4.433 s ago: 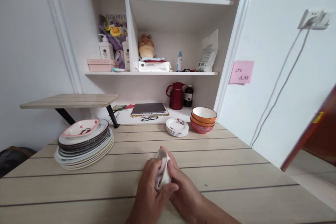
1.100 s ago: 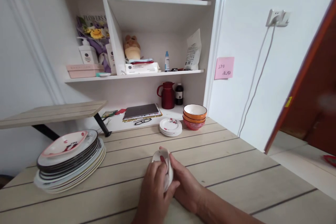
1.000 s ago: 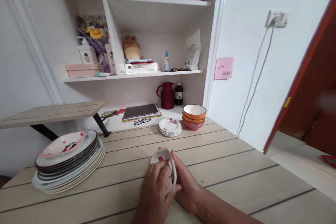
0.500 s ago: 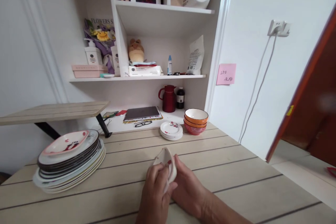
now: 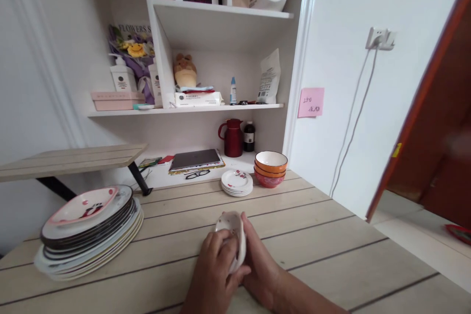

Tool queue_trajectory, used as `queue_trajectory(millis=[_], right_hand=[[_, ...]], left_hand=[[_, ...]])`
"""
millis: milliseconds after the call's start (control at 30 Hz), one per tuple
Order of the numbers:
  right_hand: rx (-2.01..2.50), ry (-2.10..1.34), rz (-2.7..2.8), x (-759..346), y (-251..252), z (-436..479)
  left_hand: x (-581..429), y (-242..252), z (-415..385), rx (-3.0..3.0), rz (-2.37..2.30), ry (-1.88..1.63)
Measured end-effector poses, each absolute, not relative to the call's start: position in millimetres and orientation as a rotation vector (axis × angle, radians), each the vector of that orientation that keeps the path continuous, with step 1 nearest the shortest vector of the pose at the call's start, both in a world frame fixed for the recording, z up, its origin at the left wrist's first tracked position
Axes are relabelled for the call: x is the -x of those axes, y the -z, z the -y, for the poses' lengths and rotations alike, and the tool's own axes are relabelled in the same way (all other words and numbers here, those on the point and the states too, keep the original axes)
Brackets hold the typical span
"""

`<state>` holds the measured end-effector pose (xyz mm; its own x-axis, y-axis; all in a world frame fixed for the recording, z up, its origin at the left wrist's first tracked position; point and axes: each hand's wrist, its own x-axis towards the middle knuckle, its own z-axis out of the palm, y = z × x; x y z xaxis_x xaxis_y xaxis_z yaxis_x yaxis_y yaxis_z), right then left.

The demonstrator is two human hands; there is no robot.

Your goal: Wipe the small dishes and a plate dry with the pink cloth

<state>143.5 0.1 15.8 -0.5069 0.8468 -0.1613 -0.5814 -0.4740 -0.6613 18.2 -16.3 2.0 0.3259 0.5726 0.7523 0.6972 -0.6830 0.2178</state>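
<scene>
Between both hands, a small white dish (image 5: 241, 243) with a faint reddish pattern stands tilted on edge above the near part of the table. My left hand (image 5: 217, 262) is closed over it, with the fingers curled into its hollow side and the thumb at its lower rim. From the right, my right hand (image 5: 259, 260) grips the outer side, fingers behind it. Part of the dish is covered by the left fingers. Whether anything thin lies under those fingers cannot be made out.
On the wooden table (image 5: 312, 235) are a tall plate stack (image 5: 88, 245) topped by a pink-rimmed dish (image 5: 83, 206), several small flowered plates (image 5: 237, 181) and stacked bowls (image 5: 270, 169). Behind them sit glasses (image 5: 197, 174), a laptop (image 5: 195, 158) and a red jug (image 5: 233, 140). A raised shelf (image 5: 73, 159) overhangs the left.
The dish has turned so more of its hollow side faces me. Both hands keep hold of it and sit slightly further left in view. The whole scene has shifted a little left.
</scene>
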Motion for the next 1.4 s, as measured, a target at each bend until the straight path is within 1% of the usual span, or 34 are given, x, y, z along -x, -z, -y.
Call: queue_trajectory(millis=[133,233,300,433,633,1000,1267,1400], right_hand=[[0.600,-2.104,0.638,-145.8,-18.8,-4.8],[0.590,-2.271,0.625,-150.4,-20.3,-9.6],[0.498,-2.324,0.633,-152.8,-21.0,-11.3],[0.304,-2.254,0.612,-153.1,-21.2,-9.9],[0.209,-2.160,0.575,-152.1,-19.0,-8.2],[0.134,-2.250,0.463,-155.7,-19.7,-12.2],[0.068,-2.271,0.341,-159.0,-26.5,-15.2],[0.087,-2.283,0.437,-161.9,-19.7,-20.0]], left_hand=[[-19.6,-4.0,19.2,2.423,1.056,1.151],[-20.2,-4.3,19.4,2.360,1.021,1.180],[-20.7,-4.4,19.5,2.321,1.026,1.226],[-24.0,-6.9,20.7,2.251,1.049,1.248],[-29.7,-13.2,24.6,2.204,0.995,1.199],[-18.9,-10.7,28.1,2.339,1.007,1.077],[-18.6,-0.7,27.8,2.422,1.163,1.326],[-15.4,-6.4,25.6,2.508,1.064,1.323]])
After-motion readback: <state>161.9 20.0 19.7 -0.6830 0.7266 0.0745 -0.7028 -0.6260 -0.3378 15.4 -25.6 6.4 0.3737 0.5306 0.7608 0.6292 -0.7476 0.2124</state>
